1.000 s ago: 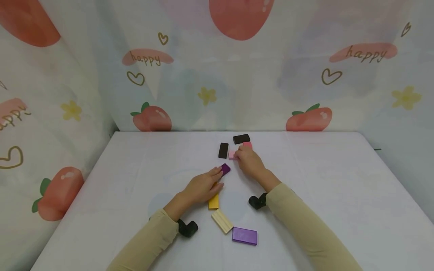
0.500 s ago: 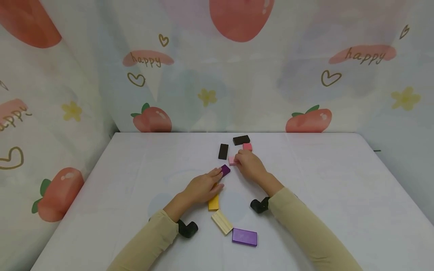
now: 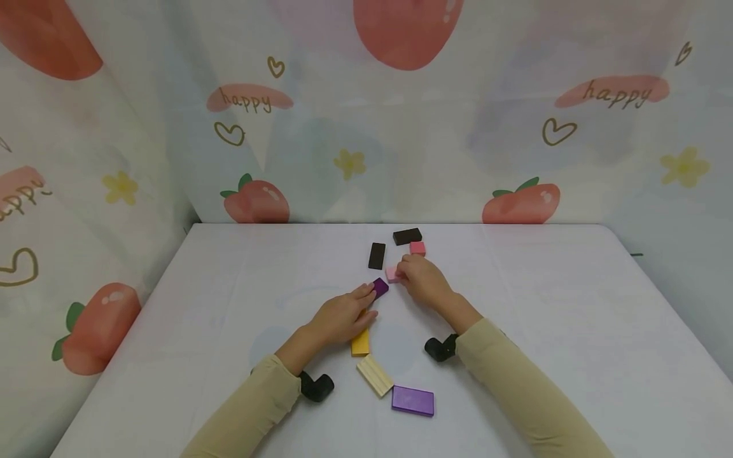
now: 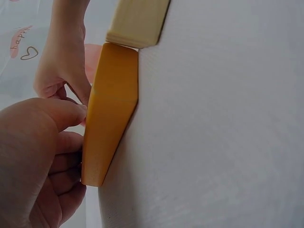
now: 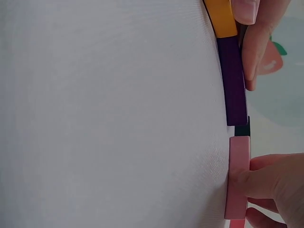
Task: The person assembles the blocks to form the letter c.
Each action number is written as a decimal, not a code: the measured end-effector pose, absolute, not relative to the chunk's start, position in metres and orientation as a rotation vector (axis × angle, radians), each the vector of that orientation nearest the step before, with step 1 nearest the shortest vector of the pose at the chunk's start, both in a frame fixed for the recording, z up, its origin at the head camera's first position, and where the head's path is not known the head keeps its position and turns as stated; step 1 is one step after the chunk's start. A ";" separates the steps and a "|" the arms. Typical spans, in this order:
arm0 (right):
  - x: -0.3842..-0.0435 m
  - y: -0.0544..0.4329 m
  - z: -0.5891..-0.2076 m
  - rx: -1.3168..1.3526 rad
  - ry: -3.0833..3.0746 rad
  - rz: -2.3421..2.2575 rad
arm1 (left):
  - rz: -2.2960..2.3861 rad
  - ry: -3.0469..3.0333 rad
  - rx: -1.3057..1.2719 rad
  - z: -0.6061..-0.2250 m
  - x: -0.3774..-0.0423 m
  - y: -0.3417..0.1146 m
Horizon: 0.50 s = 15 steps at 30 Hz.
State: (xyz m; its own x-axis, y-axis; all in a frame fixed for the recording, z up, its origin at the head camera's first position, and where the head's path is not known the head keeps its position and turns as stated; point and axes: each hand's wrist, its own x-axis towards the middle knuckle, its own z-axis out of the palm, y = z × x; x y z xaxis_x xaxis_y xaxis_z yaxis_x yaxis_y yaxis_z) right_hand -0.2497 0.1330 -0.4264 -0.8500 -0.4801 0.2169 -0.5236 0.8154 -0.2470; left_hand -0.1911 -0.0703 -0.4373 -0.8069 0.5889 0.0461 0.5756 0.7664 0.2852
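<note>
Pink block (image 3: 391,275), just below the frame's centre, has slid nearer the purple block (image 3: 381,289), narrowing their gap; your right hand (image 3: 425,280) pinches it, while your left hand (image 3: 342,315), fingers extended, touches purple and the yellow block (image 3: 360,345).

A smooth, low-sheen painted look is given by the yellow block (image 4: 111,104); bare, grained wood is shown by the pale block (image 3: 375,375) touching it; beyond its far end, a smooth finish is seen on the pink block (image 5: 237,154); beneath it, the bench (image 3: 544,286) is covered with matt, finely textured cloth.
</note>
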 end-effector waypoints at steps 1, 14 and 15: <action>-0.249 0.133 -0.427 0.793 -2.858 0.451 | 0.445 2.907 0.956 -0.437 -0.191 -0.070; -0.244 0.134 -0.428 0.803 -2.863 0.453 | 0.444 2.904 0.937 -0.437 -0.190 -0.070; -0.243 0.134 -0.428 0.803 -2.862 0.453 | 0.445 2.905 0.937 -0.437 -0.190 -0.070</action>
State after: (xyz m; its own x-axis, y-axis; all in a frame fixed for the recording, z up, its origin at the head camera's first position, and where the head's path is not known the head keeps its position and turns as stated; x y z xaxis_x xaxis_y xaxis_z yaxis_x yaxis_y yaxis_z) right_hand -0.2434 0.1338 -0.4276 -0.8491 -0.4856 0.2079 -0.5261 0.8129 -0.2497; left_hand -0.1901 -0.0701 -0.4366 -0.8138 0.5801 0.0339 0.5637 0.7739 0.2886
